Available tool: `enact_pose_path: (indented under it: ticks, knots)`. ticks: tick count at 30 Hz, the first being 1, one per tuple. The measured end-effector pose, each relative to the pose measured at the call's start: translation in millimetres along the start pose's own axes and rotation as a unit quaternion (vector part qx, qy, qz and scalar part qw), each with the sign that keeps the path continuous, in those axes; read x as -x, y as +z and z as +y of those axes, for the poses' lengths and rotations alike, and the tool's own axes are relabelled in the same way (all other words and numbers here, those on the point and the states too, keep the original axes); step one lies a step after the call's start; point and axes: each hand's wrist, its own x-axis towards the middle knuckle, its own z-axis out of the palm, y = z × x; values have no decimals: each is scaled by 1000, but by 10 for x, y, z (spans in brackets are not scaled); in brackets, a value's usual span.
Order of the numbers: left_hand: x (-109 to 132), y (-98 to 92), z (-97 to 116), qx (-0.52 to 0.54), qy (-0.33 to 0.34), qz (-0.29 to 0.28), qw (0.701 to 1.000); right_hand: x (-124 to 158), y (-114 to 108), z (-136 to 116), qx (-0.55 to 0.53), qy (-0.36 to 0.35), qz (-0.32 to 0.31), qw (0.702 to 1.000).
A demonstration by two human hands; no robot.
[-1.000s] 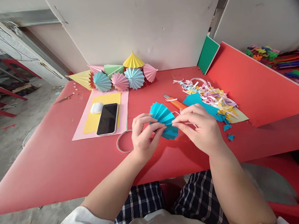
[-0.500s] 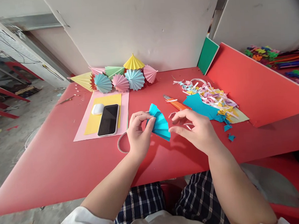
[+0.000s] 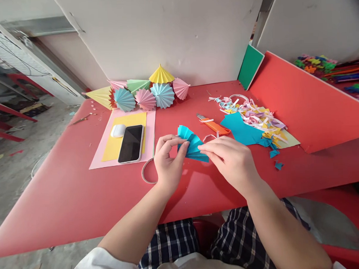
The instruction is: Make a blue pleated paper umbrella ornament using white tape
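A pleated blue paper fan [image 3: 192, 144] is held up over the red table, its folds partly spread. My left hand [image 3: 170, 158] pinches its narrow side between thumb and fingers. From the other side, my right hand [image 3: 231, 158] pinches a pleat near the fan's outer edge with thumb and forefinger. Below my left wrist lies a roll of narrow tape [image 3: 144, 173]. Beyond my right hand are an orange utility knife [image 3: 215, 126] and a flat piece of blue paper [image 3: 241, 128].
Folded paper umbrellas [image 3: 162, 95] in several colours stand against the wall. A phone [image 3: 131, 143] and a white earbud case [image 3: 118, 131] rest on yellow and pink sheets. Paper scraps [image 3: 256, 117] are heaped at right beside a red board [image 3: 309, 105]. A green board [image 3: 250, 67] leans behind.
My right hand has moved left and closed its fingertips on the fan's pleat. The fan's lower edge has swung up and to the right. My left hand keeps its pinch.
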Motion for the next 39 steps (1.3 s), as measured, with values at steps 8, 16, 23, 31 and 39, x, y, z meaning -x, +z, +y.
enact_pose_path:
  ticks: [8, 16, 23, 31, 39]
  knots:
    - [30, -9, 2, -61, 94, 3, 994, -23, -41, -9, 20, 35, 17, 999]
    - [17, -30, -5, -110, 235, -35, 965, -28, -95, -5, -53, 67, 8, 996]
    - [21, -30, 0, -122, 280, -52, 951, -23, -140, 27, -158, 179, -26, 971]
    - [20, -40, -14, -126, 300, -71, 943, -8, -158, 33, -79, 117, -11, 990]
    - [18, -24, -6, -135, 301, -50, 943, -17, -122, -40, -46, 35, -8, 998]
